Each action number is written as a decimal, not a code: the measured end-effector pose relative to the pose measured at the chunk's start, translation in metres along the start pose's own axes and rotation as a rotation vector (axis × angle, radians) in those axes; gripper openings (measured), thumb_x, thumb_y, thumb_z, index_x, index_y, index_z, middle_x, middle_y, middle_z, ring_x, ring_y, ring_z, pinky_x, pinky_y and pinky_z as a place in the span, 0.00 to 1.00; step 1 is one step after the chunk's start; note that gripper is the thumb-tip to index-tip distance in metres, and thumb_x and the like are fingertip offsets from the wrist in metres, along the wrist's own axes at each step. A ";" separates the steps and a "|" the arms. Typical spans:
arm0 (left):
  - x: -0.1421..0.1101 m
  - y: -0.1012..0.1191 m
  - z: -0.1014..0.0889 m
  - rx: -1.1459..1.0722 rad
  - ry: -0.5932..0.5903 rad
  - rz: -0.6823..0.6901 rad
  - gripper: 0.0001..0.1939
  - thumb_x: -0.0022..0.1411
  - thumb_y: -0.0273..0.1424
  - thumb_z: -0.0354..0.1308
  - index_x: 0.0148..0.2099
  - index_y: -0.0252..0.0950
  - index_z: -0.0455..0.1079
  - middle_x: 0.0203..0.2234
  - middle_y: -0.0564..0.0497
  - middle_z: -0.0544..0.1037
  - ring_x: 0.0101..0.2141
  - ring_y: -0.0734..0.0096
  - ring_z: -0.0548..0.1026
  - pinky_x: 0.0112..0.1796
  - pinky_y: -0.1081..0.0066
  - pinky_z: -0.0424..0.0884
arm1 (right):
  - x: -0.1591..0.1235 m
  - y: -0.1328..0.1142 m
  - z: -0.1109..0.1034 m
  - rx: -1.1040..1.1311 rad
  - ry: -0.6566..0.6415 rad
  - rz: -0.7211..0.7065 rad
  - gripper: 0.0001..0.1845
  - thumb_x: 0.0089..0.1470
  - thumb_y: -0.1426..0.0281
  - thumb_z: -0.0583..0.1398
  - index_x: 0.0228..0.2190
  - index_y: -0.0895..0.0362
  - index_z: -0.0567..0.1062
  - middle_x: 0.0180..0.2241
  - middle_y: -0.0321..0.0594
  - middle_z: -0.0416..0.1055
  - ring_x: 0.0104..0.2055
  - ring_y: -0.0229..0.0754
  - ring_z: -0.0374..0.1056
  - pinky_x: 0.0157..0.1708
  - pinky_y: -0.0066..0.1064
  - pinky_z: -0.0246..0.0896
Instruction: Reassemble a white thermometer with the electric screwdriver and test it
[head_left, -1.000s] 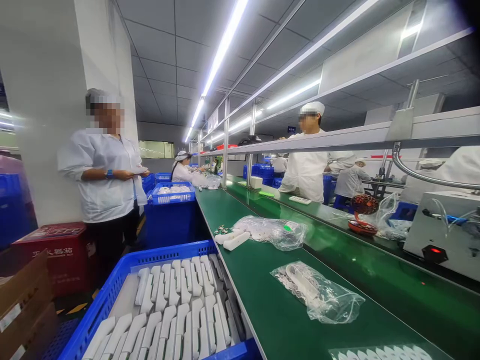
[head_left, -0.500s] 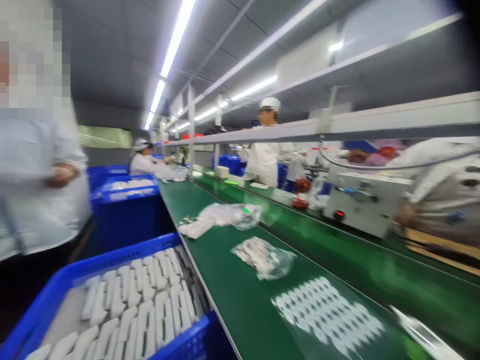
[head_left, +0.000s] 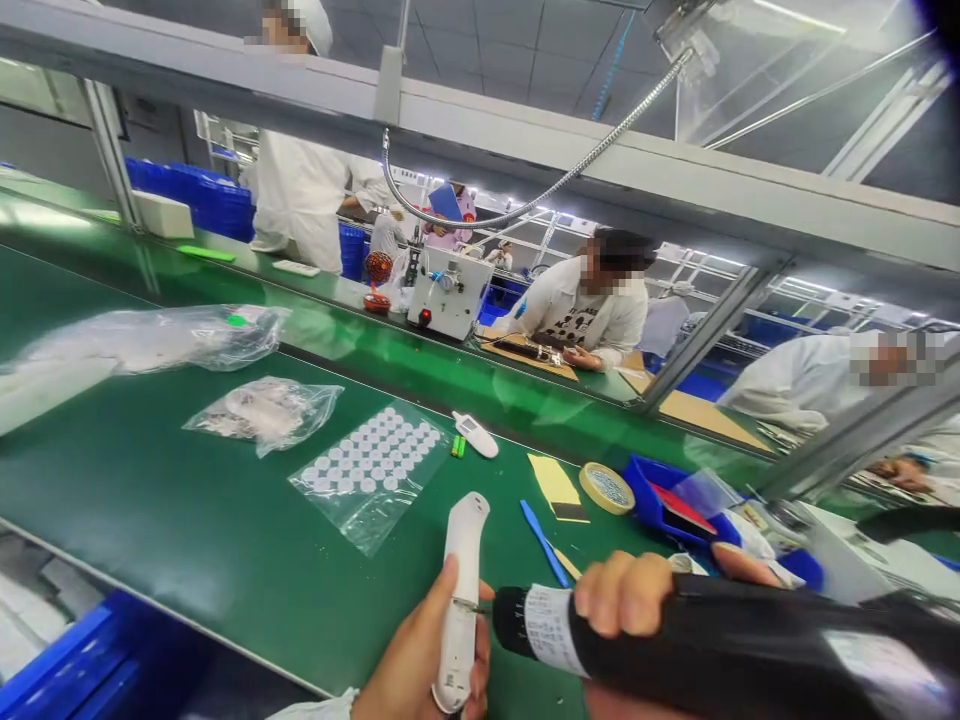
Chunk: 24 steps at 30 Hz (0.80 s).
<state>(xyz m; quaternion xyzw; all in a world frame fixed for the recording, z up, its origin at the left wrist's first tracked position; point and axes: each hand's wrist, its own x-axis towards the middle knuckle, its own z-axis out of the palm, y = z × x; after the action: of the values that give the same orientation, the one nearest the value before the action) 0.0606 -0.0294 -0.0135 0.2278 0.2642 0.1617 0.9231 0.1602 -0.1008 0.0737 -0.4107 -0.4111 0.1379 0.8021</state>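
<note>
My left hand (head_left: pixel 411 655) is wrapped round a long white plastic casing (head_left: pixel 465 545), shaped like a handheld thermometer, and holds it tilted upright above the green bench. In my right hand (head_left: pixel 628 595) is a black electric screwdriver (head_left: pixel 720 640) with a white label round its front. The screwdriver lies level, its thin bit pointing left at the middle of the casing; whether the bit sits in a screw I cannot tell. Beyond the casing, a white device with a small display (head_left: pixel 477 436) lies beside green batteries (head_left: pixel 457 446).
A bag of white round pieces (head_left: pixel 367 455), another filled bag (head_left: pixel 262 410), a blue pry tool (head_left: pixel 544 540), a tape roll (head_left: pixel 606 487) and a blue bin (head_left: pixel 652 500) lie on the bench (head_left: pixel 225 540). A metal shelf beam (head_left: pixel 487 130) crosses above. Co-workers sit opposite.
The view has swung right and down from the aisle and blue crates to the bench. My hands, the white casing and the screwdriver have come into view.
</note>
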 end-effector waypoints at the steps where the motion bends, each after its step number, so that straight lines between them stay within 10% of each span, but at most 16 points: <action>1: -0.001 0.000 0.001 0.001 0.006 -0.003 0.29 0.48 0.55 0.54 0.37 0.33 0.65 0.13 0.56 0.64 0.11 0.81 0.57 0.11 0.81 0.54 | 0.001 0.003 0.006 0.046 0.024 -0.030 0.27 0.47 0.41 0.51 0.38 0.48 0.67 0.17 0.30 0.62 0.18 0.34 0.59 0.19 0.26 0.59; 13: 0.001 0.003 0.007 -0.010 0.055 -0.049 0.26 0.64 0.46 0.36 0.34 0.30 0.66 0.09 0.56 0.59 0.10 0.81 0.55 0.10 0.82 0.53 | -0.002 0.017 0.013 0.129 0.052 -0.041 0.30 0.44 0.38 0.47 0.37 0.45 0.68 0.16 0.32 0.63 0.18 0.35 0.59 0.20 0.26 0.57; 24: 0.002 -0.002 0.003 -0.001 0.048 -0.027 0.26 0.50 0.54 0.54 0.26 0.33 0.61 0.10 0.55 0.62 0.12 0.81 0.57 0.12 0.80 0.54 | -0.001 0.014 0.012 0.191 0.019 0.038 0.30 0.39 0.39 0.55 0.36 0.47 0.67 0.17 0.32 0.63 0.18 0.37 0.59 0.20 0.27 0.58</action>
<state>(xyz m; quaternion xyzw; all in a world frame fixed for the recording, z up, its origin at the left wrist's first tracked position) 0.0641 -0.0306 -0.0133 0.2201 0.2891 0.1548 0.9187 0.1520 -0.0858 0.0665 -0.3414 -0.3805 0.1880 0.8386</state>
